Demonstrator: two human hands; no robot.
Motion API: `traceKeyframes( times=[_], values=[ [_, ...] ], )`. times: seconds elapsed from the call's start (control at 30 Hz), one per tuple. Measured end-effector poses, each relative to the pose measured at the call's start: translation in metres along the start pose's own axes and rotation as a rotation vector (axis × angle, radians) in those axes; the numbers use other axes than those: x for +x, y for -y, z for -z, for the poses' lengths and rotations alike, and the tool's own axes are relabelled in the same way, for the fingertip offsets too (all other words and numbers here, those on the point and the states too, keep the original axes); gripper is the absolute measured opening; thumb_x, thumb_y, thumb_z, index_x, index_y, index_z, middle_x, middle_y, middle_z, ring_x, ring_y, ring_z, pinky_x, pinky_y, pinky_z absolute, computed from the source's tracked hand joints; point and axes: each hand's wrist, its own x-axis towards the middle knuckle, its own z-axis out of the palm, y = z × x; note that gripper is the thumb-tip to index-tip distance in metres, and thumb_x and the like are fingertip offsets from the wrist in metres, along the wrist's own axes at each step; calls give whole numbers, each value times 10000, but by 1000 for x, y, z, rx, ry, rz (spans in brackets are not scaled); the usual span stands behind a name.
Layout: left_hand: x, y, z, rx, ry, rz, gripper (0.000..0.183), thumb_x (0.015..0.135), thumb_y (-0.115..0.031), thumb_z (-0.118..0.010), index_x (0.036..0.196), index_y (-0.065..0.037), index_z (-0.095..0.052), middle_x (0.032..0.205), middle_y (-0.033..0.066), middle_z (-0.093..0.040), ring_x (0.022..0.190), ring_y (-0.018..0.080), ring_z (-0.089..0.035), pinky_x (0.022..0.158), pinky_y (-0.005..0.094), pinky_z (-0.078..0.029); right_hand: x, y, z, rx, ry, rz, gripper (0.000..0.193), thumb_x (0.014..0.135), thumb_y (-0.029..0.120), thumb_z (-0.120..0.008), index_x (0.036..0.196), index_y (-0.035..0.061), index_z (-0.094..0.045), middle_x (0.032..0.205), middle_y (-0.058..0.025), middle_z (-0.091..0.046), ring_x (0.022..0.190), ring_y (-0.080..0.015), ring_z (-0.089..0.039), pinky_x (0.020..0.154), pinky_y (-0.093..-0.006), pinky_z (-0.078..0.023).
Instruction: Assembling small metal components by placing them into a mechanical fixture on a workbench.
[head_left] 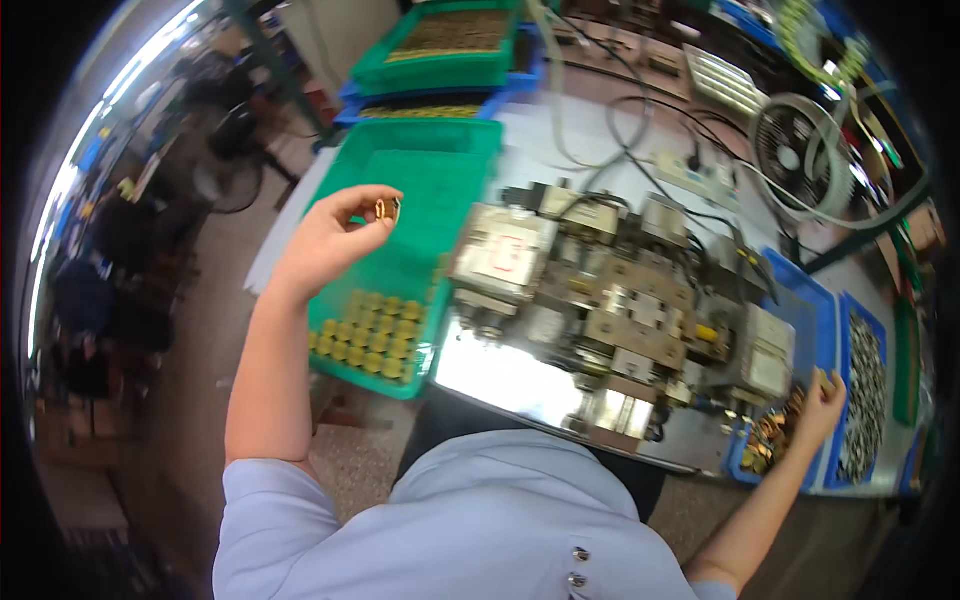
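My left hand (335,245) is raised over the green tray (410,165), thumb and fingers pinched round a small brass ring-like piece (388,209). At the near end of that tray, brass cylinders (370,335) stand in rows. On the far right, my right hand (822,402) is at a blue bin (812,310), just above a heap of loose brass pieces (770,440). Its fingers are drawn together; whatever may be between them is too small to make out. Between my hands sits a metal machine fixture (635,320) with blocks and clamps.
Another green tray (375,72), full of pieces, is stacked beyond the first. A blue tray of small silvery parts (862,400) lies at the right edge. Behind the fixture are cables, a power strip (695,178) and a fan (800,150). An aisle floor runs along the left.
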Motion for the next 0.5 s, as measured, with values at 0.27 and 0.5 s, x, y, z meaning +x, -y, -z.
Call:
traceKeyframes(
  times=[0.27, 0.5],
  values=[
    [-33, 105, 58, 530, 3, 307, 358, 816, -67, -681, 1173, -45, -665, 970, 69, -682, 868, 191, -628, 814, 283, -514, -6, 36, 14, 256, 1, -131, 458, 985, 373, -676, 1341, 87, -635, 1209, -87, -659, 1011, -183, -628, 881, -265, -481],
    [-34, 141, 67, 665, 75, 112, 383, 843, -82, -692, 1225, -84, -689, 1039, 90, -727, 927, 262, -686, 872, 355, -558, -15, 49, 35, 649, 78, -261, 479, 1001, 387, -658, 1362, 75, -616, 1127, -45, -647, 924, -122, -589, 809, -236, -452]
  ],
)
